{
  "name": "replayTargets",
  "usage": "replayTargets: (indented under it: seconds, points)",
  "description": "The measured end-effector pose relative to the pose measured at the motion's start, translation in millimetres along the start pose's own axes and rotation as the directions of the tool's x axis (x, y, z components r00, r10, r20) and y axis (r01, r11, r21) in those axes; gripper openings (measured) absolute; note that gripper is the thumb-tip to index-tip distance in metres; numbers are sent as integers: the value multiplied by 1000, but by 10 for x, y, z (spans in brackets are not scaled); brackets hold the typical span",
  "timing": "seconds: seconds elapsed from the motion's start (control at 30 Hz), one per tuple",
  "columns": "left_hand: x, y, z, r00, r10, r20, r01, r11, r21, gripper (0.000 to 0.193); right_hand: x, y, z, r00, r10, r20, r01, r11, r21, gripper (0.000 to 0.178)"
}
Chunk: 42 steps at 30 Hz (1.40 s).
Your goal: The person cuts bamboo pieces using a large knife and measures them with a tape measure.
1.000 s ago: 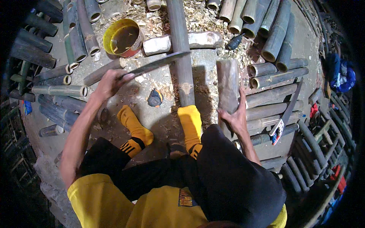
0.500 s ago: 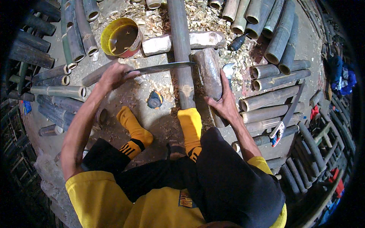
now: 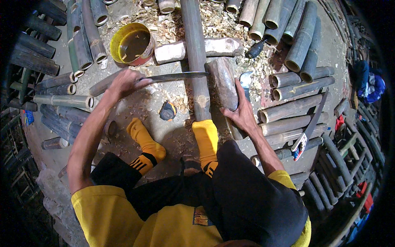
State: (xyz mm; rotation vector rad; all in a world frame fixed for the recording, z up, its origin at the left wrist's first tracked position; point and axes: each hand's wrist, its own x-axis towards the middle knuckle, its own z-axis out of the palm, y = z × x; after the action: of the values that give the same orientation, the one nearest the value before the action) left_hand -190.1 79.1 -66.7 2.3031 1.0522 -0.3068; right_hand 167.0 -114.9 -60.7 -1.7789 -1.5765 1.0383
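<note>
A long bamboo pole lies straight ahead, its near end under my right foot in a yellow sock. My left hand grips the handle of a long knife, and the blade lies across the pole. My right hand holds a thick wooden club, which stands just right of the pole with its top next to the blade's tip.
A yellow bucket stands at the far left by a stone block under the pole. Cut bamboo tubes are piled right and left. Wood chips cover the ground. A saw lies at the right.
My right hand has brought the wooden club from the right to beside the pole, close to the blade tip. My left hand has levelled the knife across the pole.
</note>
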Motion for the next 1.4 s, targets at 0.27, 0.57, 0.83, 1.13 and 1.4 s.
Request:
replayTargets:
  seconds: [0.27, 0.57, 0.83, 1.13, 1.4]
  points:
    - [12, 27, -17, 1000, -21, 11, 21, 999, 33, 48, 149, -352, -203, 986, 146, 87, -153, 984, 89, 99]
    - [54, 89, -91, 988, -106, 115, 102, 994, 45, 60, 599, -746, -428, 880, -281, -382, 321, 946, 45, 111]
    - [93, 84, -130, 980, -86, 181, 83, 996, 21, 62, 1056, -1097, -869, 927, -322, 190, 315, 947, 67, 94]
    - [86, 14, 5, 970, -46, 237, 46, 999, 2, 63, 807, -816, -290, 901, 133, 413, -202, 971, 127, 94]
    - [150, -51, 6, 970, -34, 242, 55, 995, -82, 63, 954, -1455, -987, 988, -75, -134, 130, 871, 474, 90]
